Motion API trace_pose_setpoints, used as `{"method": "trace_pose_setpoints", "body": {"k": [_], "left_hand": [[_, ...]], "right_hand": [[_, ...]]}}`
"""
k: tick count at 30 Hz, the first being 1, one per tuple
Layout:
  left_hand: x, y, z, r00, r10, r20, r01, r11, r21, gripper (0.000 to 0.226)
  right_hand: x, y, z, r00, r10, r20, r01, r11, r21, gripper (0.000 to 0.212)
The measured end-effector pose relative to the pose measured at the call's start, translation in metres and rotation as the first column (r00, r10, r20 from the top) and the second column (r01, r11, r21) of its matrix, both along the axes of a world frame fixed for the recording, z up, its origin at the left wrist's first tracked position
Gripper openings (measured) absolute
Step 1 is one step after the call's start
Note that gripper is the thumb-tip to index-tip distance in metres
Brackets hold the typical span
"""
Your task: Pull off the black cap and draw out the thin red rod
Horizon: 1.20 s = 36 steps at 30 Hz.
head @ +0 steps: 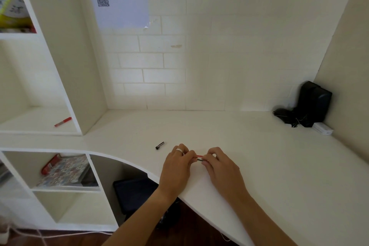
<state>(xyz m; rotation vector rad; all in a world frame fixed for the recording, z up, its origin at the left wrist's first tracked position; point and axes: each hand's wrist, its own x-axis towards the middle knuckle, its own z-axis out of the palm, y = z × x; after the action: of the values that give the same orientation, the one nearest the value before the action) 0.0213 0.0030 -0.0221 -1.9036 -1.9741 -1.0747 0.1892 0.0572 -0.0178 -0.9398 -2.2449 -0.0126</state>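
- A short red and grey pen-like piece [199, 157] sits between both hands, just above the smooth white desk [259, 166]; most of it is hidden by fingers.
- The left hand [176, 166], wearing a pale ring, pinches its left end with curled fingers.
- The right hand [220, 168] pinches the grey end likewise.
- A small black cap [159, 145] lies near the left hand.
- A red marker [63, 122] rests in the shelf nook, well apart.

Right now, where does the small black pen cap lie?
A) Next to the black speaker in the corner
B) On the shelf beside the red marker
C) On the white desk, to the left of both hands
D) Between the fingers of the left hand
C: the black cap lies alone on the white desk, just left of the left hand, touching neither hand.
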Motion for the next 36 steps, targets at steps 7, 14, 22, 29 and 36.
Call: {"method": "trace_pose_setpoints", "body": {"k": [7, 14, 22, 29, 36], "left_hand": [[0.0, -0.0003, -0.0004, 1.0, -0.001, -0.002, 0.001, 1.0, 0.005, 0.005], [0.0001, 0.0009, -0.0005, 1.0, -0.009, -0.017, 0.009, 1.0, 0.015, 0.006], [0.0005, -0.0002, 0.0007, 1.0, -0.01, -0.001, 0.01, 1.0, 0.001, 0.007], [0.0, -0.0005, 0.0007, 0.999, -0.016, 0.029, 0.017, 1.0, -0.008, 0.007], [0.0003, -0.0015, 0.0006, 0.998, -0.069, 0.013, 0.068, 0.997, 0.025, 0.007]], "right_hand": [[-0.0009, -0.0014, 0.0004, 1.0, -0.002, -0.001, 0.002, 1.0, -0.03, 0.016], [-0.001, -0.0003, -0.0008, 1.0, 0.0, 0.018, 0.0, 0.999, -0.037, 0.012], [-0.0012, 0.0004, -0.0007, 1.0, 0.01, 0.003, -0.01, 1.0, 0.005, 0.013], [-0.0005, -0.0015, 0.0008, 1.0, 0.03, 0.005, -0.029, 0.998, -0.054, 0.013], [0.0003, 0.0011, 0.0003, 0.999, -0.023, -0.035, 0.023, 1.0, 0.005, 0.013]]}}
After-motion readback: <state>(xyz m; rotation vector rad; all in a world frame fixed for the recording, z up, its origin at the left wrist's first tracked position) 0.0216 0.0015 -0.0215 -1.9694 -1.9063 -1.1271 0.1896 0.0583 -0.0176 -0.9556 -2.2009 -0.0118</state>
